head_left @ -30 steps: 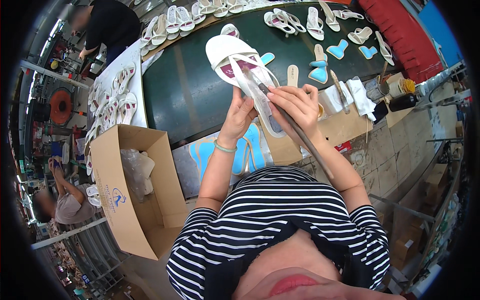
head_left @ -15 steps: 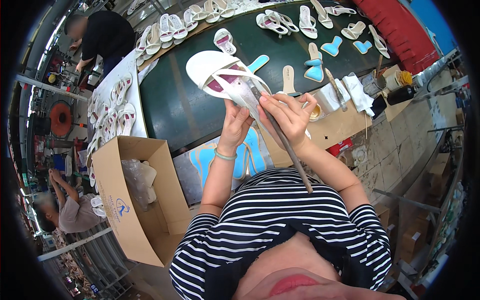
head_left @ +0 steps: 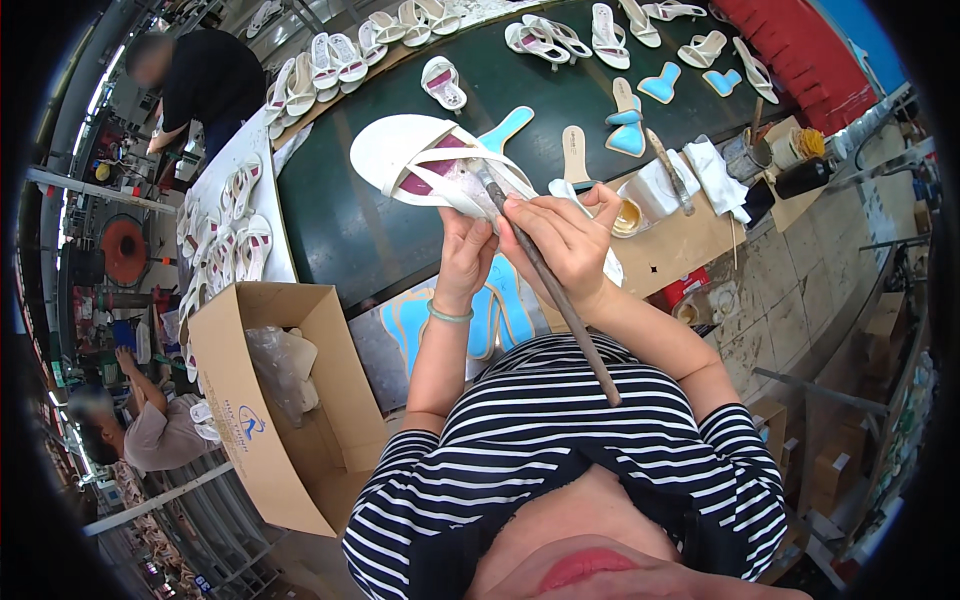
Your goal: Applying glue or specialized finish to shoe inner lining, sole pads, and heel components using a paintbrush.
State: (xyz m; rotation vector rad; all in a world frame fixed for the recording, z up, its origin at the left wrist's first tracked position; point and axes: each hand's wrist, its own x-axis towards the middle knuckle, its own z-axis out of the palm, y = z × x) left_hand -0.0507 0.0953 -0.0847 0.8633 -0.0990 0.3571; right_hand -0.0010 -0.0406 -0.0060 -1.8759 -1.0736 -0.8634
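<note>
A white strappy sandal is held up over the near edge of the green work surface, its toe pointing to the far left. My left hand is closed on it from below, near the heel. A long brush with a dark stick handle is pinched in my right hand; its pale tip rests inside the sandal, behind the crossed straps. The handle slants back toward my chest. Some fingers of my right hand also lie against the sandal's heel end, hiding part of it.
Blue-coated insoles lie just in front of me. At left stands an open cardboard box. To the right are a cup of yellowish glue, another brush and a white cloth. Sandals line the far edge; two co-workers are at left.
The sandal and both my hands have shifted slightly left and toward me. The brush's handle end has dropped a little lower. My grip on both looks the same.
</note>
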